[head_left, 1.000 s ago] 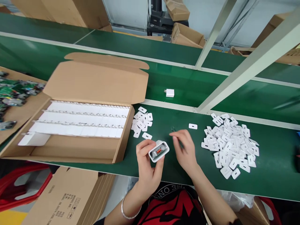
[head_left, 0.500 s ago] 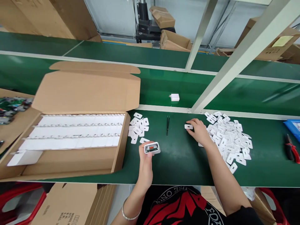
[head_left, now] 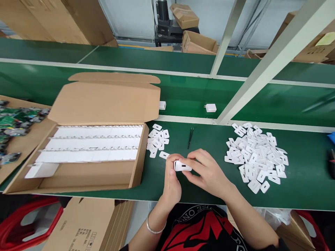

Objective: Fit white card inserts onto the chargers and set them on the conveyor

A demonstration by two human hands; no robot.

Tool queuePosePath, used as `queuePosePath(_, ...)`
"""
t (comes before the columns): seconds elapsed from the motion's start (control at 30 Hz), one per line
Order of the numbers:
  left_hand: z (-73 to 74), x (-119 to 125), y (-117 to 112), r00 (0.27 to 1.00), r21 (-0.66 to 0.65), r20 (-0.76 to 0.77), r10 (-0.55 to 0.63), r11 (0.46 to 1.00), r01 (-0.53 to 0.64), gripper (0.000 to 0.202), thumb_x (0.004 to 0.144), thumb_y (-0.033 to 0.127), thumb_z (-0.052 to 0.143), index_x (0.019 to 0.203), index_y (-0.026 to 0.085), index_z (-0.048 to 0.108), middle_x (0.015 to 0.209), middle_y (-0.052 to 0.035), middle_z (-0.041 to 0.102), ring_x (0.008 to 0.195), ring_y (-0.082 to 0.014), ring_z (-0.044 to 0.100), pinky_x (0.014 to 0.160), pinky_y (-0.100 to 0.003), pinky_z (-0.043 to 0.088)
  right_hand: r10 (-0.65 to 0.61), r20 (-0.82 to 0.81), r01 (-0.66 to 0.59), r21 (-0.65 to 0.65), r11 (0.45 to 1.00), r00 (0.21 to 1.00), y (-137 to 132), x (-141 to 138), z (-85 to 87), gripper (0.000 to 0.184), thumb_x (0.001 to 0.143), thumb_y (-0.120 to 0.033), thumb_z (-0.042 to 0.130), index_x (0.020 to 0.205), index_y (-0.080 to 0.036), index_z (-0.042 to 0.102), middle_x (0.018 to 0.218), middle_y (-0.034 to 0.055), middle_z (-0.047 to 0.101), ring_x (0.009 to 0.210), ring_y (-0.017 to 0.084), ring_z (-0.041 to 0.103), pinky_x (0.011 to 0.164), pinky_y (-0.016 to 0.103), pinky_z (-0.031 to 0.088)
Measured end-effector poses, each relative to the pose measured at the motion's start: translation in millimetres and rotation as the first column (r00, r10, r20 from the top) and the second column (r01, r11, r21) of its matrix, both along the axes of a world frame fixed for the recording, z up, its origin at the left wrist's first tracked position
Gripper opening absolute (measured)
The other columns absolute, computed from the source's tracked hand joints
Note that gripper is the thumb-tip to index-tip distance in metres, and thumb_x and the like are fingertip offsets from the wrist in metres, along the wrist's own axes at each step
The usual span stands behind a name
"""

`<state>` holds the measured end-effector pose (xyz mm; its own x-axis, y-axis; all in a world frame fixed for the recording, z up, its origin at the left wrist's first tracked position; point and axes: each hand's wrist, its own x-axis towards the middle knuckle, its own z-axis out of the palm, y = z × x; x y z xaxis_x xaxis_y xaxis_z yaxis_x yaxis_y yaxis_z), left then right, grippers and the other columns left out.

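Observation:
My left hand (head_left: 172, 181) is wrapped around a small white charger housing (head_left: 180, 166) held just above the green bench. My right hand (head_left: 206, 172) pinches a white slotted cover plate against the housing's open end, fingers closed on it. Black tweezers (head_left: 190, 137) lie on the mat just beyond my hands. A big heap of white cover plates (head_left: 258, 157) sits to the right, and a smaller cluster of plates (head_left: 157, 140) lies to the left of the tweezers.
An open cardboard box (head_left: 86, 170) with rows of white housings stands at left. Two white chargers (head_left: 210, 107) lie on the green conveyor beyond the rail. A tray of green circuit boards (head_left: 13, 122) is at far left. Slanted metal frame posts (head_left: 264, 73) cross overhead.
My right hand took a cover plate from beside the heap and came back to the housing in my left hand. A second charger has appeared on the conveyor.

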<state>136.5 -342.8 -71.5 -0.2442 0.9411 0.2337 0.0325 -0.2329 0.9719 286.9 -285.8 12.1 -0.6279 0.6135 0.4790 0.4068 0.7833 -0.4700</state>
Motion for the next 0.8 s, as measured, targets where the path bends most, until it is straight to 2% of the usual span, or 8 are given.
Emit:
queuePosePath(0.1, 6.1, -1.2, -0.2, 0.997, 0.013, -0.069, 0.028, 1.000, -0.027, 0.036, 0.115, 0.049, 0.030, 0.121, 0.026, 0.058, 0.119, -0.0070, 0.059, 0.110, -0.0222, 0.058, 0.098, -0.038, 0.049, -0.016, -0.001, 0.016, -0.024, 1.000, 1.000, -3.6, -2.5, -5.3, 0.027, 0.107, -0.023, 0.060, 0.131, -0.026, 0.071, 0.108, 0.0089, 0.066, 0.099, 0.022, 0.063, 0.084, 0.039, 0.057)
queuePosePath(0.2, 7.4, -1.3, 0.5, 0.996, 0.061, -0.066, 0.054, 0.997, -0.050, 0.028, 0.115, 0.042, 0.033, 0.120, 0.026, 0.057, 0.118, -0.0070, 0.059, 0.108, -0.0211, 0.058, 0.094, -0.037, 0.050, -0.075, -0.065, 0.059, -0.217, 0.974, 0.995, -5.0, -1.9, -13.7, 0.033, 0.109, -0.040, 0.057, 0.139, -0.031, 0.068, 0.117, 0.0098, 0.063, 0.105, 0.024, 0.062, 0.089, 0.042, 0.058)
queuePosePath(0.27, 5.4, -0.3, 1.0, 0.998, 0.117, -0.043, 0.053, 0.992, -0.048, 0.028, 0.115, 0.043, 0.033, 0.120, 0.027, 0.056, 0.119, -0.0077, 0.059, 0.109, -0.0221, 0.058, 0.093, -0.038, 0.051, -0.130, -0.128, 0.061, -0.441, 0.895, 0.983, -6.4, -3.2, -20.9, 0.043, 0.110, -0.053, 0.049, 0.143, -0.029, 0.063, 0.111, 0.0081, 0.063, 0.097, 0.022, 0.063, 0.085, 0.040, 0.058)
queuePosePath(0.33, 2.7, 1.1, 1.8, 0.998, 0.156, -0.051, 0.048, 0.987, -0.040, 0.030, 0.114, 0.046, 0.034, 0.122, 0.027, 0.056, 0.121, -0.0088, 0.058, 0.112, -0.0236, 0.058, 0.095, -0.040, 0.052, -0.159, -0.184, 0.003, -0.644, 0.765, 0.970, -7.0, -6.0, -30.5, 0.049, 0.112, -0.060, 0.038, 0.139, -0.026, 0.062, 0.097, 0.0046, 0.064, 0.082, 0.020, 0.061, 0.074, 0.035, 0.056)
queuePosePath(0.43, -0.9, 0.7, 4.7, 0.991, 0.129, -0.130, 0.040, 0.991, -0.023, 0.039, 0.114, 0.049, 0.030, 0.132, 0.029, 0.059, 0.130, -0.0106, 0.052, 0.120, -0.0247, 0.056, 0.098, -0.042, 0.052, -0.191, -0.270, -0.083, -0.753, 0.652, 0.944, -4.3, -9.9, -49.4, 0.052, 0.109, -0.066, 0.038, 0.126, -0.025, 0.066, 0.091, 0.0028, 0.066, 0.073, 0.017, 0.058, 0.066, 0.032, 0.052)
queuePosePath(0.57, -5.2, -6.9, 11.9, 0.972, -0.015, -0.220, -0.087, 0.996, 0.085, 0.052, 0.115, 0.049, 0.021, 0.143, 0.029, 0.060, 0.133, -0.0119, 0.056, 0.123, -0.0250, 0.057, 0.103, -0.043, 0.052, -0.279, -0.299, -0.016, -0.707, 0.707, 0.913, 1.4, -8.6, -77.0, 0.049, 0.105, -0.066, 0.050, 0.123, -0.025, 0.068, 0.095, 0.0040, 0.070, 0.083, 0.020, 0.065, 0.073, 0.033, 0.054)
queuePosePath(0.67, -9.6, -12.0, 16.8, 0.960, -0.059, -0.220, -0.170, 0.985, 0.161, 0.045, 0.115, 0.045, 0.030, 0.130, 0.026, 0.068, 0.118, -0.0096, 0.067, 0.110, -0.0236, 0.062, 0.097, -0.041, 0.053, -0.295, -0.275, 0.024, -0.694, 0.719, 0.915, 1.0, -6.1, -91.6, 0.047, 0.106, -0.063, 0.048, 0.121, -0.023, 0.068, 0.092, 0.0041, 0.072, 0.082, 0.021, 0.067, 0.072, 0.033, 0.054)
queuePosePath(0.8, -15.4, -11.3, 19.7, 0.969, -0.024, -0.209, -0.132, 0.991, 0.129, 0.040, 0.114, 0.044, 0.040, 0.116, 0.024, 0.075, 0.106, -0.0079, 0.070, 0.097, -0.0217, 0.063, 0.087, -0.037, 0.053, -0.296, -0.304, 0.022, -0.663, 0.749, 0.906, -1.8, -7.5, -96.5, 0.047, 0.108, -0.061, 0.044, 0.119, -0.022, 0.066, 0.097, 0.0058, 0.074, 0.081, 0.020, 0.067, 0.072, 0.033, 0.055)
